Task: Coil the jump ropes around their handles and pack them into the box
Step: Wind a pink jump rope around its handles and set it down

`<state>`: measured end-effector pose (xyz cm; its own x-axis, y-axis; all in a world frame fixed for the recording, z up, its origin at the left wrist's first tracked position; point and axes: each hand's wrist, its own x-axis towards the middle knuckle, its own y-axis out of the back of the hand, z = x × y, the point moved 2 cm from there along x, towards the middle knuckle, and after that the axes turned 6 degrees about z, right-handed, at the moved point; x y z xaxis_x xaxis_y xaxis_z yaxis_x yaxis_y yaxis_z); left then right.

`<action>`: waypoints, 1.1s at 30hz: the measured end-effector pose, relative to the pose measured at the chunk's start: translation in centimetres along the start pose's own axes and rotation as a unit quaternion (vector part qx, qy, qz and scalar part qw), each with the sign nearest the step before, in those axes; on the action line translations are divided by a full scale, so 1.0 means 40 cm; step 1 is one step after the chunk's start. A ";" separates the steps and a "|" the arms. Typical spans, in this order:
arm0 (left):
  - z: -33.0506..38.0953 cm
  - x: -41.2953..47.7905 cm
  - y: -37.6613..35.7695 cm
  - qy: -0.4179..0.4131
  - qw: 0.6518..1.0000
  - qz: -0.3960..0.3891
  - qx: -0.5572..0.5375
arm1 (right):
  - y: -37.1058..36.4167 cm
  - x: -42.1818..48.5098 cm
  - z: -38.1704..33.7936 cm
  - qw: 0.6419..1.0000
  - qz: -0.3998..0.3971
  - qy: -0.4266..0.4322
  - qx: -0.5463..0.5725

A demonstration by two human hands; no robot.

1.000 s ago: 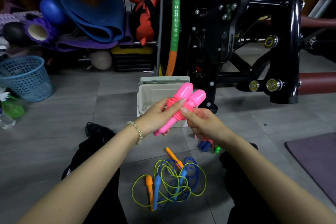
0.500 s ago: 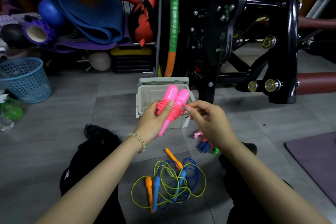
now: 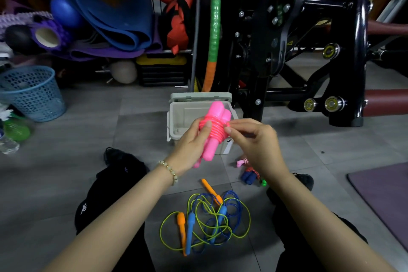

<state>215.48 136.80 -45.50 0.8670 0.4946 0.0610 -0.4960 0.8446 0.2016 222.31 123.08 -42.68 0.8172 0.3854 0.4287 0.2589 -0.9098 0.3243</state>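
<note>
Gripping coiled pink rope [image 3: 213, 130], open box [image 3: 180, 117] behind.

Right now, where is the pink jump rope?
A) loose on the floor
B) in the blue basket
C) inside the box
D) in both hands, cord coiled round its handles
D: the left hand grips the pink jump rope, cord wound round its handles, and the right hand pinches the coil.

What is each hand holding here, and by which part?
The left hand grips the coiled pink plastic jump rope around its paired handles; the right hand pinches the cord coil's edge.
</note>
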 end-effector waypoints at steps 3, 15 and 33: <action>0.011 -0.006 -0.005 -0.032 0.999 -0.013 -0.011 | -0.001 0.001 0.003 0.998 0.021 -0.039 0.050; 0.014 -0.026 -0.006 -0.086 0.996 -0.029 0.004 | -0.025 -0.017 -0.007 0.998 0.019 -0.047 0.036; -0.011 0.005 0.017 -0.174 0.979 -0.066 0.084 | -0.022 -0.024 0.041 0.989 -0.124 -0.081 -0.020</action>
<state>215.29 137.54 -45.79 0.9016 0.2578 0.3474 -0.3884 0.8361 0.3873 222.14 123.26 -44.79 0.8036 0.5635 0.1914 0.4440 -0.7819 0.4376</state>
